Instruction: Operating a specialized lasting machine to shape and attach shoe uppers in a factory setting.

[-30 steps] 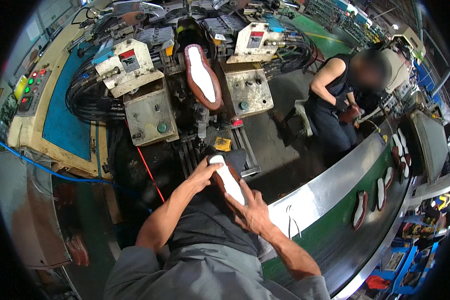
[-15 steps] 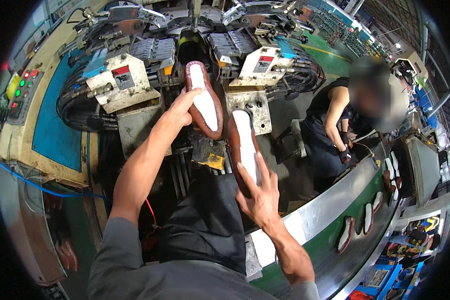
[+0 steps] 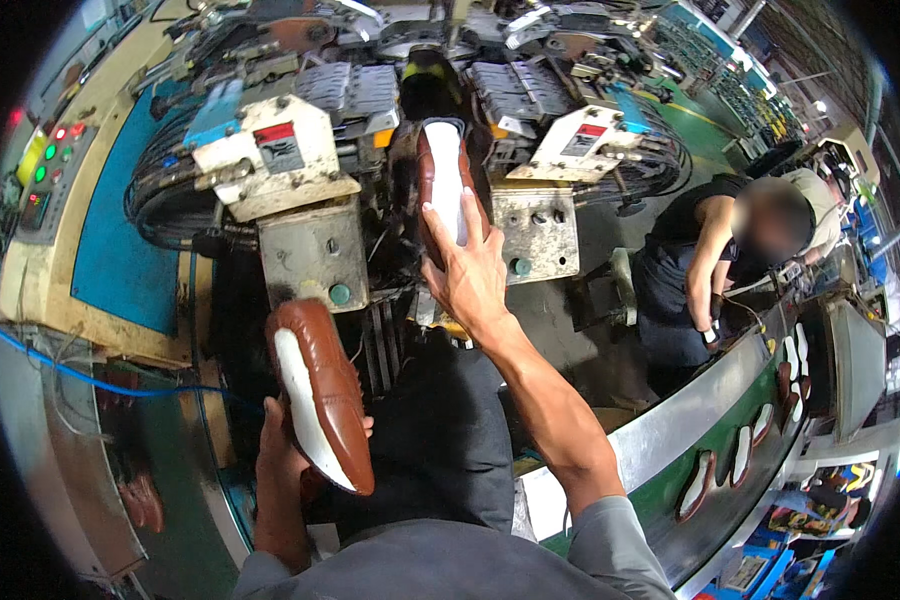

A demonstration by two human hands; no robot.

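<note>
My left hand (image 3: 278, 445) grips a brown leather shoe upper (image 3: 342, 400), low at the left in front of my lap. Its white insole strip faces left and up, and part of my fingers is hidden behind it. Straight ahead, my right hand (image 3: 473, 275) lies over the near end of a second brown shoe upper (image 3: 447, 170), thumb and fingers along its sides. That one lies bottom up, white insole showing, its far end at the mouth of a shoe-lasting machine (image 3: 310, 165).
A control panel (image 3: 52, 180) with lit buttons stands at the left. On the right, a green conveyor (image 3: 660, 510) with a metal edge carries several brown shoes (image 3: 698, 485). Beyond it, a co-worker (image 3: 685, 270) bends over. A blue hose (image 3: 120, 385) crosses at the left.
My left hand has drawn its shoe back from the machine, down and to the left. My right hand has carried the other shoe forward to the machine's mouth.
</note>
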